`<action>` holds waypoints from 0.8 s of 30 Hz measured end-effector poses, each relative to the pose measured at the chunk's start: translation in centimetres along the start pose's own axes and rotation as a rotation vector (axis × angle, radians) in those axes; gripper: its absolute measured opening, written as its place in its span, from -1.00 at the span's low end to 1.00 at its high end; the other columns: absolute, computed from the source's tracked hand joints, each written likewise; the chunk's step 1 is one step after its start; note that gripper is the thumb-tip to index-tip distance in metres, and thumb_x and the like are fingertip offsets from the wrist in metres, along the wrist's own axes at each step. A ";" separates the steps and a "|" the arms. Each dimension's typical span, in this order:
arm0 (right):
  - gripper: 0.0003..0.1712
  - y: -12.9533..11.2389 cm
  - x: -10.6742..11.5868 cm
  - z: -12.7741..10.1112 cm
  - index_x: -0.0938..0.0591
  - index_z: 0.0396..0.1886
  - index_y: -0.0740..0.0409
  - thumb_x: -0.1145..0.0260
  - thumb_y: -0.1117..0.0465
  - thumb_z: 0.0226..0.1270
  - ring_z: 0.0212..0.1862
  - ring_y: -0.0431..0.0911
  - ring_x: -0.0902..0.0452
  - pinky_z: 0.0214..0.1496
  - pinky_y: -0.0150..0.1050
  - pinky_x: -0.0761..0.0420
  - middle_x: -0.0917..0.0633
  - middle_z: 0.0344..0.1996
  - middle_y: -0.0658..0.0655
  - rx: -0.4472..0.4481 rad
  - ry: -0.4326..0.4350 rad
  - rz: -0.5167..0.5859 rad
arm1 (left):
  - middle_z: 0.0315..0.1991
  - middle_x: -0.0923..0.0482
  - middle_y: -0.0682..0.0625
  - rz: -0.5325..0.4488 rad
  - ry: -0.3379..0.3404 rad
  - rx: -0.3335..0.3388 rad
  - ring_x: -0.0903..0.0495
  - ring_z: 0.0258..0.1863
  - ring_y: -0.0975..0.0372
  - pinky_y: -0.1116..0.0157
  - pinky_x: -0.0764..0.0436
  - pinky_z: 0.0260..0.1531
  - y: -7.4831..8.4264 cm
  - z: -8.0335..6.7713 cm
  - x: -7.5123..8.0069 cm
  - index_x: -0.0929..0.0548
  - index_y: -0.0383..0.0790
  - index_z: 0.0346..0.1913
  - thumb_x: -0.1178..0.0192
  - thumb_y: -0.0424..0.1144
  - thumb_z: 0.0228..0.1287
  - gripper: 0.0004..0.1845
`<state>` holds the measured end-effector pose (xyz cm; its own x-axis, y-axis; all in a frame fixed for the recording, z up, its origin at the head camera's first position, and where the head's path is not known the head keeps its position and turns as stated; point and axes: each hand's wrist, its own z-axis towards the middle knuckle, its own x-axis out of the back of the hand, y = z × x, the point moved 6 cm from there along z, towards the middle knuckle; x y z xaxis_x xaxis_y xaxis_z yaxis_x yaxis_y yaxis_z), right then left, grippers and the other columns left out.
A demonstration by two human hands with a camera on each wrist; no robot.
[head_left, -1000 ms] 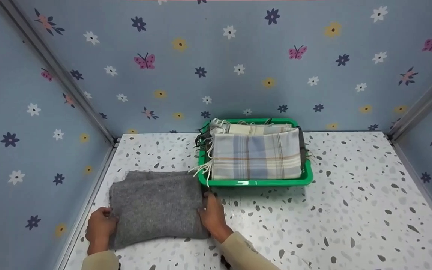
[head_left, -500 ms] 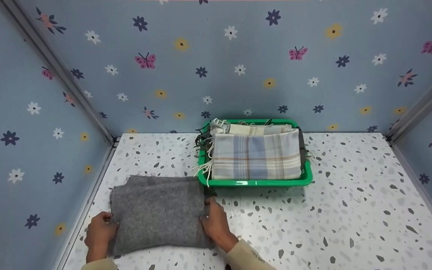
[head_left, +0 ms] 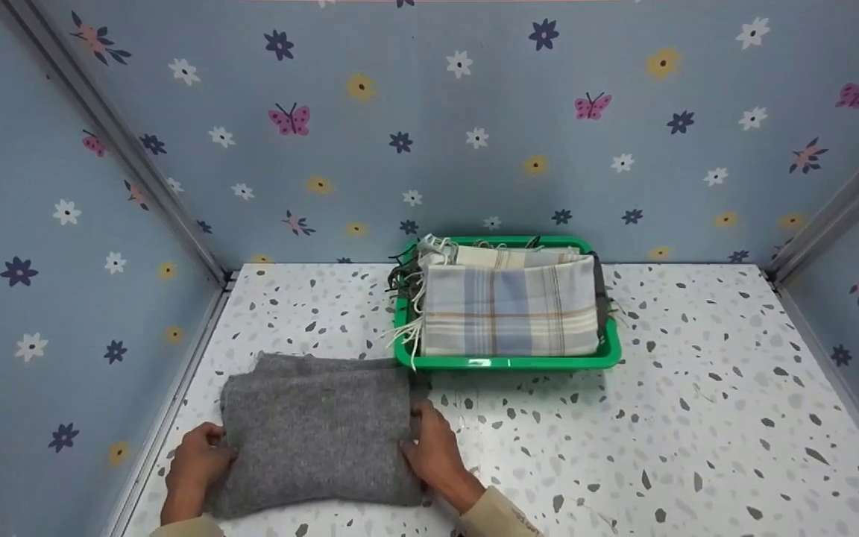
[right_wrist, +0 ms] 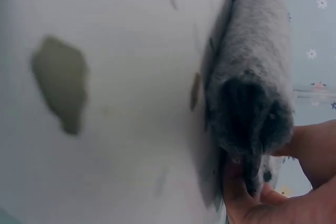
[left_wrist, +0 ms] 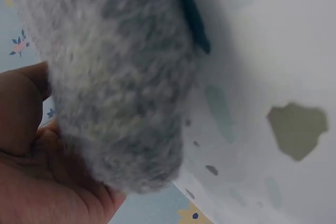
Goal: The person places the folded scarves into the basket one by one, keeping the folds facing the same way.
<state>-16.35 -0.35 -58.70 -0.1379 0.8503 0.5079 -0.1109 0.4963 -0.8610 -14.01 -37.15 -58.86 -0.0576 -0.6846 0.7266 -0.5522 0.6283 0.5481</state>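
Folded grey cloth lies flat on the table, long axis left-right. Left hand and right hand grip its opposite ends, fingers curled around the edges.

Folded grey woolly cloth, flat

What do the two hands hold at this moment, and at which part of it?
Both hold the folded grey cloth. The left hand grips its left edge and the right hand grips its right edge, near the front corners, on the speckled table.
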 end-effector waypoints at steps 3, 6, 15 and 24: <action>-0.47 -0.1 0.0 0.7 -0.48 0.21 0.44 -0.41 0.48 0.26 0.26 0.33 -0.55 0.25 0.26 -0.54 -0.61 0.15 0.46 -0.028 -0.004 0.053 | 0.13 -0.49 -0.56 -0.026 -0.036 -0.052 -0.59 -0.01 -0.31 -0.15 -0.61 -0.07 0.5 0.5 0.1 -0.39 -0.65 0.30 -0.27 -0.40 0.31 -0.43; -0.36 -0.1 -0.2 1.9 -0.39 0.33 0.53 -0.39 0.40 0.32 0.39 0.40 -0.41 0.39 0.30 -0.42 -0.51 0.28 0.57 -0.070 -0.001 0.131 | 0.27 -0.35 -0.65 -0.116 -0.076 -0.096 -0.54 0.10 -0.36 -0.09 -0.62 -0.06 0.7 1.1 0.4 -0.23 -0.67 0.44 -0.23 -0.40 0.37 -0.31; -0.37 0.2 -0.4 4.7 -0.49 0.31 0.53 -0.49 0.31 0.37 0.36 0.36 -0.50 0.38 0.21 -0.50 -0.58 0.25 0.53 -0.152 0.202 0.143 | 0.33 -0.32 -0.61 -0.245 -0.050 -0.140 -0.54 0.14 -0.25 0.12 -0.61 -0.10 1.3 3.6 0.7 -0.21 -0.60 0.50 -0.11 -0.18 0.61 -0.34; -0.54 0.5 -0.4 4.8 -0.60 0.08 0.53 -0.54 0.43 0.24 0.14 0.33 -0.66 0.15 0.16 -0.66 -0.71 0.02 0.49 -0.144 0.275 0.064 | 0.37 -0.28 -0.66 -0.243 0.044 -0.131 -0.40 0.29 -0.43 -0.17 -0.58 0.10 1.7 3.9 0.4 -0.31 -0.63 0.44 -0.20 -0.39 0.44 -0.38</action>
<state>-21.04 -1.29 -59.17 0.1331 0.8865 0.4432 0.0325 0.4431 -0.8959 -18.23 -37.77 -59.22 0.1009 -0.8063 0.5829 -0.4332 0.4918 0.7553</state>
